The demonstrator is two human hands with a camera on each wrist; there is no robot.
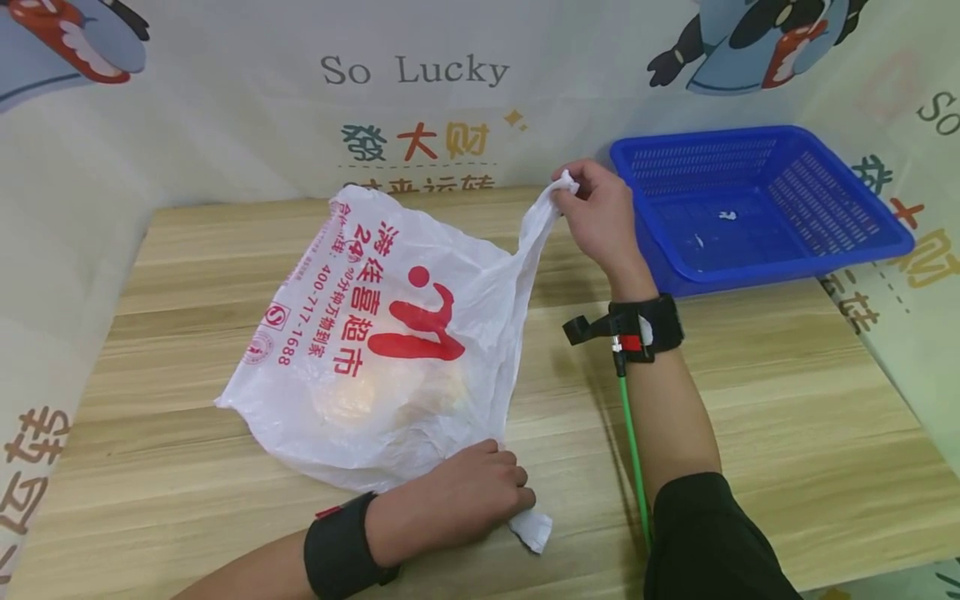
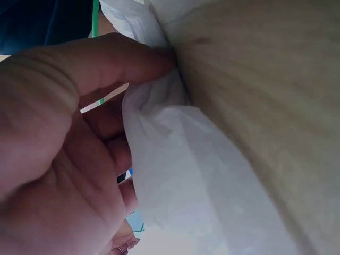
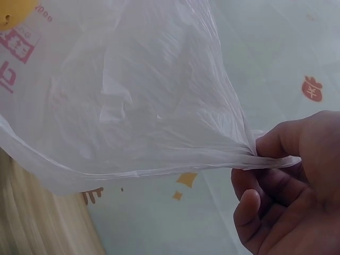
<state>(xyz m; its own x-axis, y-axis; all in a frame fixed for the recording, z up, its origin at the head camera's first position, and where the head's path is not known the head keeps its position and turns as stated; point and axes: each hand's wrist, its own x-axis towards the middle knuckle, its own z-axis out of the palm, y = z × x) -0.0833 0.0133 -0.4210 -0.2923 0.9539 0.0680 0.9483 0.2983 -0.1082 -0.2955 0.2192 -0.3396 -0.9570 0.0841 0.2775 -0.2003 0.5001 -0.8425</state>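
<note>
A white plastic shopping bag (image 1: 405, 308) with red print lies on its side on the table, its mouth toward the right. Pale rounded contents show dimly through its lower part. My right hand (image 1: 596, 212) pinches one handle of the bag between thumb and fingers, pulling it taut up and away. In the right wrist view the bag's side (image 3: 159, 106) spreads out from that pinch, with something yellow (image 3: 13, 11) inside. My left hand (image 1: 457, 500) grips the other handle low at the near side, and the handle's end (image 1: 532, 532) pokes out past its fingers.
A blue plastic basket (image 1: 750, 208) stands at the back right, with small white scraps (image 1: 727, 215) on its bottom. The wooden table (image 1: 787, 433) meets a printed cloth (image 1: 420, 83) behind it. A green cable (image 1: 632, 450) runs along my right forearm.
</note>
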